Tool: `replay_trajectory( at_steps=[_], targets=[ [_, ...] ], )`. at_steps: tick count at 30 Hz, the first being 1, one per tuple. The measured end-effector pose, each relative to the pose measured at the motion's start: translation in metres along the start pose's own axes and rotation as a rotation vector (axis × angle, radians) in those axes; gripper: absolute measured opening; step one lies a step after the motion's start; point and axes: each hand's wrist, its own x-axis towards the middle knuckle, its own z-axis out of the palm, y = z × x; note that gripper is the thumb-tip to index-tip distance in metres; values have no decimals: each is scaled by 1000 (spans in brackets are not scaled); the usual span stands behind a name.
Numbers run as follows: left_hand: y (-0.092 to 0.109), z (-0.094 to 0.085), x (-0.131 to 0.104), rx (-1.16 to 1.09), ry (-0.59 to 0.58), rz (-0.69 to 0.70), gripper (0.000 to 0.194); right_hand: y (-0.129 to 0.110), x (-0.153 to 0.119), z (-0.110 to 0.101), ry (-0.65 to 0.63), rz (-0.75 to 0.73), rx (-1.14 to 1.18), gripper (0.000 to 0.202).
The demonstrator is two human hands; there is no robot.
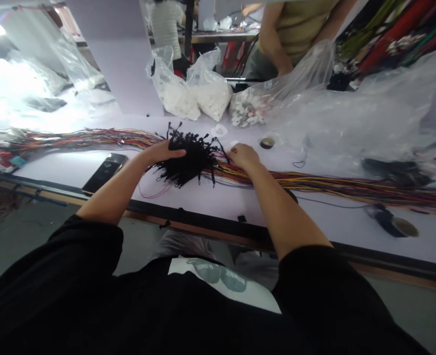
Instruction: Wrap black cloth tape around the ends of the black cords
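Note:
A dense cluster of black pieces with small looped ends lies across a long bundle of coloured wires on the white table. My left hand is wrapped round the left side of the cluster, thumb on top. Just right of the cluster, my right hand has its fingers pinched together by a thin black piece, above the wires. Its fingertips are small and partly hidden, so what they grip is unclear.
A phone lies near the front edge at left. Tape rolls rest at right and behind my right hand. Clear bags of white parts line the back. Across the table a person works.

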Motion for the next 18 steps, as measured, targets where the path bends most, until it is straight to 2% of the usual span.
replay_trajectory(
  at_steps=[3, 6, 8, 11, 15, 18],
  targets=[
    [4, 7, 1, 40, -86, 88, 65, -8, 20, 13, 8, 24, 19, 29],
    [5, 6, 2, 137, -25, -14, 58, -5, 24, 10, 47, 44, 56, 32],
    [5, 3, 3, 204, 22, -84, 50, -1, 18, 3, 62, 54, 102, 37],
    [5, -2, 3, 264, 33, -109, 42, 4, 0, -2, 18, 51, 199, 43],
    [-1, -11, 12, 342, -6, -106, 47, -2, -22, 9, -183, -19, 437, 34],
    [-7, -16, 25, 310, 54, -133, 52, -10, -27, 17, -163, -104, 538, 31]
  ],
)
